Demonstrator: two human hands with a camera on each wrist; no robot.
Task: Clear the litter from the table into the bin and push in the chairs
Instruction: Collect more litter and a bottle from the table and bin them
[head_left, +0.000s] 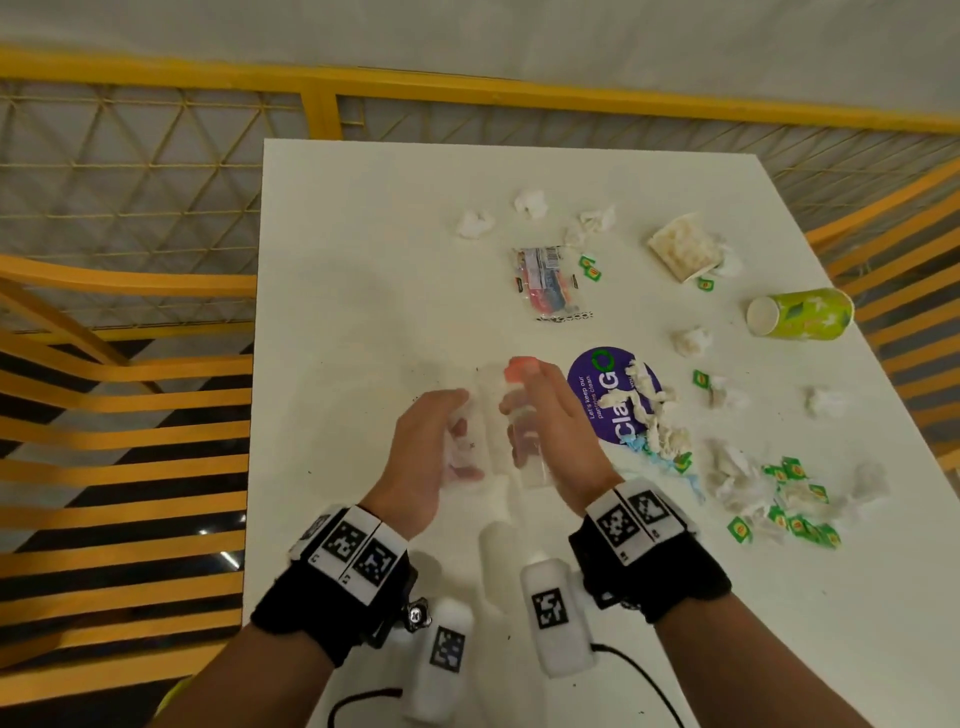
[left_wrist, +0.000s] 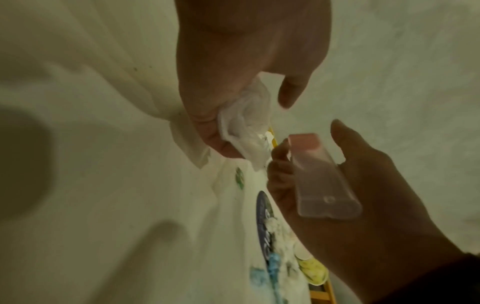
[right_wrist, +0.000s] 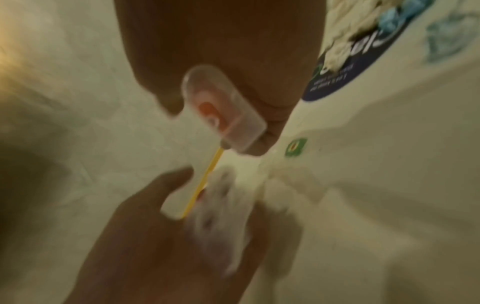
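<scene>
Hands over table (head_left: 363, 218) centre: left hand (head_left: 431, 457) clutching crumpled clear wrapper (left_wrist: 244, 123), right hand (head_left: 556, 436) gripping clear orange-capped bottle (left_wrist: 322, 176); tissue wads (head_left: 654, 415), green tags (head_left: 789, 525), tipped green cup (head_left: 800, 314) litter the 2-to-4 o'clock side.

The table (head_left: 363, 249) has a smooth, matt white top. A clear, glossy plastic bottle (left_wrist: 323, 179) has a pinkish-orange plastic cap. A crumpled clear plastic piece (left_wrist: 245, 121) looks thin and shiny. The tissues (head_left: 475, 223) are soft, crinkled white paper. The cup (head_left: 802, 314) is printed green paper. The wrapper (head_left: 550, 283) is glossy clear film. The chairs (head_left: 124, 415) have smooth yellow-painted slats. The wristbands (head_left: 322, 613) are black cloth.
</scene>
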